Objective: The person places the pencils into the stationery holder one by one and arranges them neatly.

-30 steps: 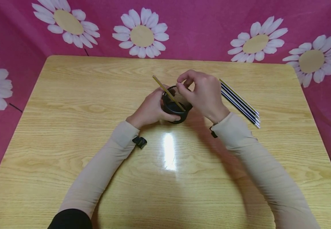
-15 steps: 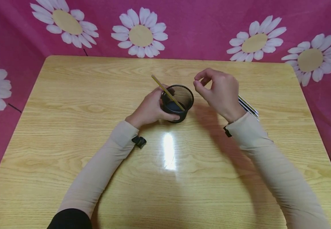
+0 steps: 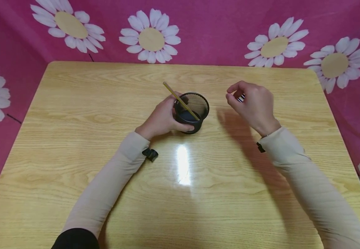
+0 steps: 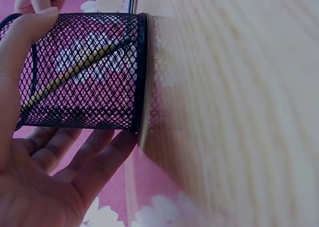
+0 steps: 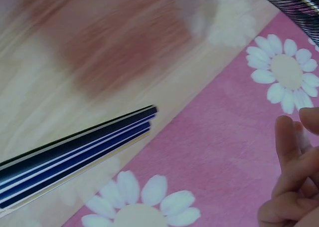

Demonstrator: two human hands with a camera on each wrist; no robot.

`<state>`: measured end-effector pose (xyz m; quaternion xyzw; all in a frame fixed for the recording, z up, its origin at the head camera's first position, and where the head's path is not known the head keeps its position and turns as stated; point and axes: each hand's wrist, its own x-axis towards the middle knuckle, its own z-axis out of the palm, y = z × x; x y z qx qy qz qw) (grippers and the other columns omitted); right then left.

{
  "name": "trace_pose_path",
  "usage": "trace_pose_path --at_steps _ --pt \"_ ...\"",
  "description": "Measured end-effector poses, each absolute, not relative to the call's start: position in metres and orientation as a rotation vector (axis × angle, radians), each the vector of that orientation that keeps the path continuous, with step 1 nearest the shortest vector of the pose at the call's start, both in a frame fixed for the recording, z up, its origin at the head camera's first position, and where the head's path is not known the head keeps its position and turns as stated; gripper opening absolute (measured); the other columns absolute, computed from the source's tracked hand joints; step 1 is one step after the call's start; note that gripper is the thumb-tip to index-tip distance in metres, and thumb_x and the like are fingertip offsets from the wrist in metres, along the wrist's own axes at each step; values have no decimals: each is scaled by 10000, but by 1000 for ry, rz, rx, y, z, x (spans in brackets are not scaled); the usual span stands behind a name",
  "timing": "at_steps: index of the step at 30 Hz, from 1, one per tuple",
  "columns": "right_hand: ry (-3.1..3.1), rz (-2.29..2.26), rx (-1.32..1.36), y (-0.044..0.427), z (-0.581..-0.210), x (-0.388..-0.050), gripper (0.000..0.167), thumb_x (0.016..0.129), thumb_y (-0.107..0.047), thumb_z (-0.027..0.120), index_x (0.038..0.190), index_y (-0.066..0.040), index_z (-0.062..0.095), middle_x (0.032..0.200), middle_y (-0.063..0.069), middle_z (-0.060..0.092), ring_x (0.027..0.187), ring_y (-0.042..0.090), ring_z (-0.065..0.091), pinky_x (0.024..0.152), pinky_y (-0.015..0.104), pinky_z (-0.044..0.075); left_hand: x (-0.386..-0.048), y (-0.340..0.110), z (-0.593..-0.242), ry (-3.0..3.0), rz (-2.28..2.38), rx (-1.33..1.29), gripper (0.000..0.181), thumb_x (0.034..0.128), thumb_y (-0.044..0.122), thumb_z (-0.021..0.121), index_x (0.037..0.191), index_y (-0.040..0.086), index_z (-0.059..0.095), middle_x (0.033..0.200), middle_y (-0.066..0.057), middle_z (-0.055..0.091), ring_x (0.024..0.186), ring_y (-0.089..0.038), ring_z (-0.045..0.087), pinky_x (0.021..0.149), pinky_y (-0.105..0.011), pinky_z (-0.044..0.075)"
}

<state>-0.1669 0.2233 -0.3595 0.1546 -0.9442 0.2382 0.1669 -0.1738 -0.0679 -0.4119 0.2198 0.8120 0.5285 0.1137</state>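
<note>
My left hand (image 3: 162,117) holds a black mesh pencil cup (image 3: 200,103), thumb in front and fingers round the far side. A yellow-striped pencil (image 3: 180,99) leans in the cup, its top sticking out over the left rim. In the left wrist view the pencil runs slantwise behind the mesh wall (image 4: 89,105). To the right of the cup, my right hand (image 3: 254,105) hovers over the table with loosely bent fingers and nothing between thumb and forefinger. Beneath it lie several striped pencils (image 5: 79,162), mostly hidden by the hand in the head view.
A light wooden table (image 3: 105,186) carries everything. Behind and beside it hangs pink cloth (image 3: 211,31) with white daisies. A bright light reflection (image 3: 183,164) shows on the tabletop in front of the cup.
My right hand has moved right, away from the cup, and now covers most of the loose pencils. My left hand, the cup and the leaning pencil have hardly moved.
</note>
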Motion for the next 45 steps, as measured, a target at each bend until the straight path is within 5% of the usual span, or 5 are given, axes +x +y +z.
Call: trace_pose_path --at_steps 45 --pt "-3050 288 305 300 -400 -161 89 962 -140 752 984 -55 768 899 171 738 752 455 673 565 635 469 -175 -69 -412 2415 1498 649 924 735 244 1047 1490 33 559 1483 -97 609 1281 -199 559 1107 -364 434"
